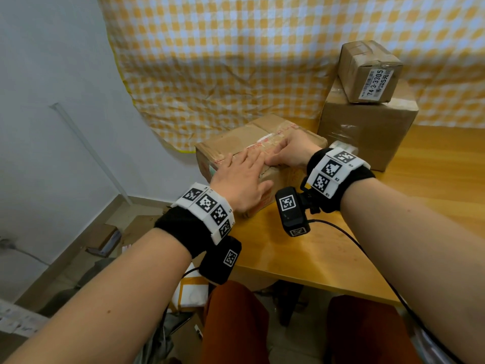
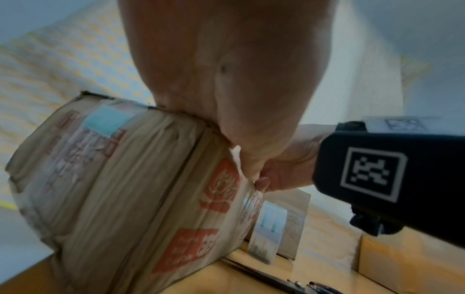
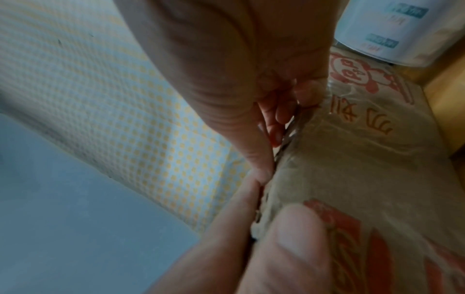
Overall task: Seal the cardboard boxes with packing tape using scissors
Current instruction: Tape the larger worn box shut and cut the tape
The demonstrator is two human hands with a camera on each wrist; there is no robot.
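A worn cardboard box (image 1: 236, 137) with red print lies on the wooden table (image 1: 328, 248); clear tape runs along its top seam. My left hand (image 1: 246, 169) lies flat on the box top near the front edge, fingers straight, with its thumb (image 3: 289, 248) down on the front face. My right hand (image 1: 284, 153) presses its fingertips on the taped seam beside the left hand. The tape roll (image 2: 266, 232) stands just right of the box (image 2: 125, 189), behind my right wrist. Dark scissors (image 2: 271, 278) lie on the table in front of the roll.
Two more cardboard boxes are stacked at the back right, a large one (image 1: 367, 132) with a small labelled one (image 1: 367, 72) on top. A yellow checked cloth (image 1: 236, 61) hangs behind. Flattened cartons (image 1: 102, 240) lie on the floor to the left, past the table edge.
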